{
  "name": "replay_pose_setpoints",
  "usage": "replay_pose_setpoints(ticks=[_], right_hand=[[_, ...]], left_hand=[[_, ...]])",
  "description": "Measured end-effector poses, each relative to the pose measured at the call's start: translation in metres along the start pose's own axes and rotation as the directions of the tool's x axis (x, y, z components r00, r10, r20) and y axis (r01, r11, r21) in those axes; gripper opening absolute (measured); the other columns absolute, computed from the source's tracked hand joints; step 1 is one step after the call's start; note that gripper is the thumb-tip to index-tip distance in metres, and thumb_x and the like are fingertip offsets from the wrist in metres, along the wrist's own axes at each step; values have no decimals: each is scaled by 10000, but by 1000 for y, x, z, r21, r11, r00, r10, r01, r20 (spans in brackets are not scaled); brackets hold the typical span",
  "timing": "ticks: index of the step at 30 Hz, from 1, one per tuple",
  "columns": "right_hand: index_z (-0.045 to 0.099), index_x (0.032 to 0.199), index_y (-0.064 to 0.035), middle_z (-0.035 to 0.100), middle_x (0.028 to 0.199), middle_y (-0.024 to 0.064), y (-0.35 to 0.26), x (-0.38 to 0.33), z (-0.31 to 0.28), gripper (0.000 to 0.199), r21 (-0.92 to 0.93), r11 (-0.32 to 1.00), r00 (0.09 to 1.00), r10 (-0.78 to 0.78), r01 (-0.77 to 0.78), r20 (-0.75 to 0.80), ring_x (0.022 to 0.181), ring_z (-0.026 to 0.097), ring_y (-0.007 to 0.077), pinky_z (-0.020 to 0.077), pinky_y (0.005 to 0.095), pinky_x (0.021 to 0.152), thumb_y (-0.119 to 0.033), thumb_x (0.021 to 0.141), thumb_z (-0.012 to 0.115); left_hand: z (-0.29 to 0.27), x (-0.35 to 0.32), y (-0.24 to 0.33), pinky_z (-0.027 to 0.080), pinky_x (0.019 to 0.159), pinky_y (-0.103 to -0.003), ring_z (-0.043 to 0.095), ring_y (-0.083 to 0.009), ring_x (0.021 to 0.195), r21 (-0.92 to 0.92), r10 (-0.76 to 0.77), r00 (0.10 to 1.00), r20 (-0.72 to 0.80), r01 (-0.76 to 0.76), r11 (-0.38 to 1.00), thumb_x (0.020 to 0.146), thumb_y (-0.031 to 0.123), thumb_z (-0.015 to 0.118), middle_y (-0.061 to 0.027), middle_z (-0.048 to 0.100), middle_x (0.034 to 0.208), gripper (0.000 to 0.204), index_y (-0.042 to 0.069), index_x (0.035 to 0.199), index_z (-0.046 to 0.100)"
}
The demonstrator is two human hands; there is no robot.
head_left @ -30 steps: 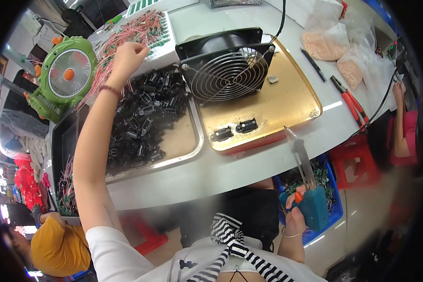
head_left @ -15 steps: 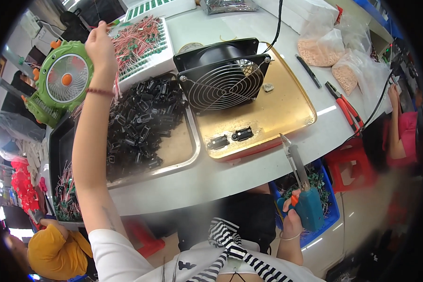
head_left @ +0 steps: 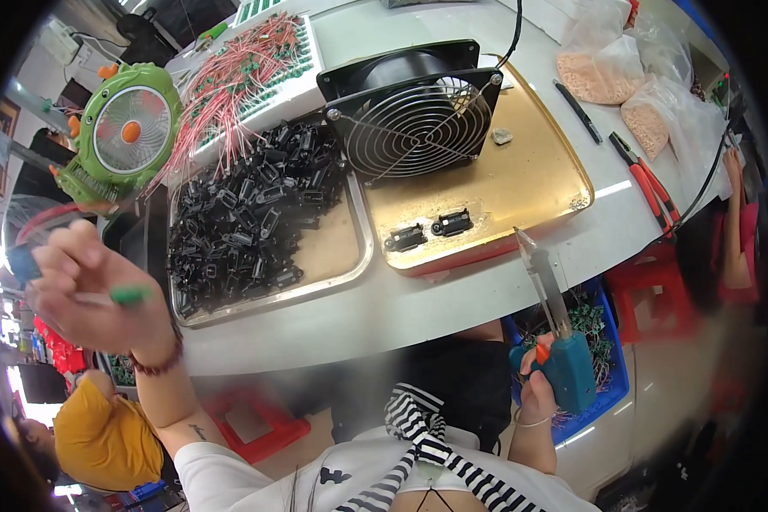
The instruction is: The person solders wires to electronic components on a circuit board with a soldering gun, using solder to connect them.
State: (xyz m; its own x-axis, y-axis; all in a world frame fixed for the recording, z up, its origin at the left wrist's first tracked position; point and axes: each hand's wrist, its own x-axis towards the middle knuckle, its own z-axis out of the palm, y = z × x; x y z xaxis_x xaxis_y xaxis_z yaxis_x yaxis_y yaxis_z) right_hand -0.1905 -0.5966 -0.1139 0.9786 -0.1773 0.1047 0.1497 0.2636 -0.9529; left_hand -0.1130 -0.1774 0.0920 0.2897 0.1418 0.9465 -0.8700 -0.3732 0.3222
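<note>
My left hand (head_left: pixel 102 299) is raised at the left, beyond the tray edge, fingers curled and blurred. It is closed on a slim pale stick with a green end (head_left: pixel 130 295). A dark blue piece (head_left: pixel 24 264) shows at its fingertips; whether both are one thing is unclear. In my right hand (head_left: pixel 533 388) is a teal glue gun (head_left: pixel 570 374) with an orange trigger, its nozzle pointing up at the gold tray's front edge. Two small black plastic housings (head_left: pixel 450 224) lie side by side on the gold tray (head_left: pixel 538 188), near its front.
A metal tray (head_left: pixel 328 256) heaped with black housings stands left of the gold tray. A black-framed fan (head_left: pixel 418 128) stands on the gold tray. Behind are red-wired boards (head_left: pixel 247 72) and a green fan (head_left: pixel 128 128). Pliers (head_left: pixel 648 188) and a black pen (head_left: pixel 578 111) lie right.
My left hand has come from the red-wired boards down and left, toward me, with a green-ended stick showing in it. My right hand keeps the glue gun nearly in place; the view has shifted slightly.
</note>
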Motion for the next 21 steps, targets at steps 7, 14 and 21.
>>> replay_pose_setpoints(ticks=[7, 14, 21], right_hand=[[584, 1200, -18, 558, 1059, 46, -9, -1, 7, 594, 28, 997, 996, 68, -66, -56, 736, 557, 138, 420, 268, 677, -309, 737, 818], [507, 1220, 41, 496, 1158, 158, 0, -2, -2, 566, -6, 1000, 999, 3, -4, -33, 680, 535, 162, 418, 304, 634, -239, 770, 703], [511, 1217, 42, 497, 1163, 156, -1, -4, 2, 555, 7, 1000, 999, 7, -7, -40, 681, 540, 162, 420, 296, 635, -231, 774, 704]], left_hand=[[42, -94, 16, 418, 578, -300, 528, -164, 637, 551, -615, 687, 386, 363, 752, 824, -9, 682, -87, 583, 729, 105, -14, 739, 621], [59, -92, 10, 448, 691, -378, 544, -280, 789, 740, -598, 588, 545, -1, 673, 685, 120, 821, -88, 588, 900, 334, 24, 923, 606], [76, -71, -17, 391, 852, -413, 523, -280, 923, 734, -694, 239, 679, -213, 645, 799, 326, 764, -92, 627, 955, 347, 47, 983, 671]])
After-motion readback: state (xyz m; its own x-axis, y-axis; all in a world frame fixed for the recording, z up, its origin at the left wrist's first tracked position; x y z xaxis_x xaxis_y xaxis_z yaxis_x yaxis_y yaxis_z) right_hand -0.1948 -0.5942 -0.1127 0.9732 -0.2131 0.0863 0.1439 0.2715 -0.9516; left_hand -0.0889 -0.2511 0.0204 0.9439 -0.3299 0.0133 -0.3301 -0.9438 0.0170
